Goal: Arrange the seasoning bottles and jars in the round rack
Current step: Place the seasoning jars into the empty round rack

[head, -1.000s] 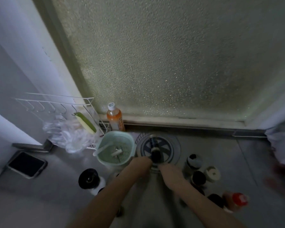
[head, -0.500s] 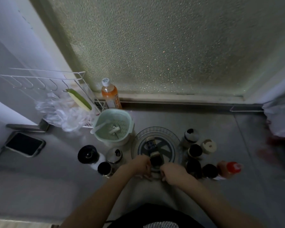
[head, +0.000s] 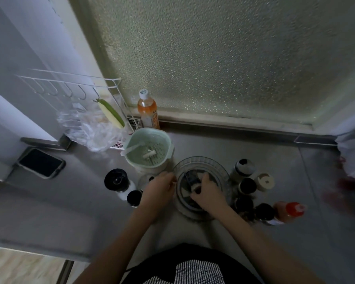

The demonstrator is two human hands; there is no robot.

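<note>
Head view, looking down on a steel counter [head: 275, 181] below a frosted window [head: 223, 58]. The right hand [head: 208, 192] lies inside the round rack [head: 201, 160], fingers curled around a dark bottle [head: 192, 178] that stands near the rack's centre; the grip hides the bottle's lower part. The left hand [head: 159, 189] rests at the rack's left rim, fingers loosely bent; whether it grips anything cannot be told.

Right of the rack stand six containers: four dark-capped jars [head: 247, 185], one cream-lidded jar [head: 264, 182] and one red-capped bottle [head: 293, 210], close together and touching in places. Left of the rack stand three more: a large black-topped grinder [head: 116, 180], a small dark-capped jar [head: 134, 197] and a clear-lidded jar [head: 147, 179], the last partly hidden by the left hand.

Behind the rack: a pale green strainer bowl [head: 166, 138] holding a white spoon [head: 131, 149], and an orange drink bottle [head: 148, 111] at the sill. A white wire hook rack [head: 70, 83], a plastic bag [head: 90, 128] and a phone [head: 41, 162] lie at far left.
</note>
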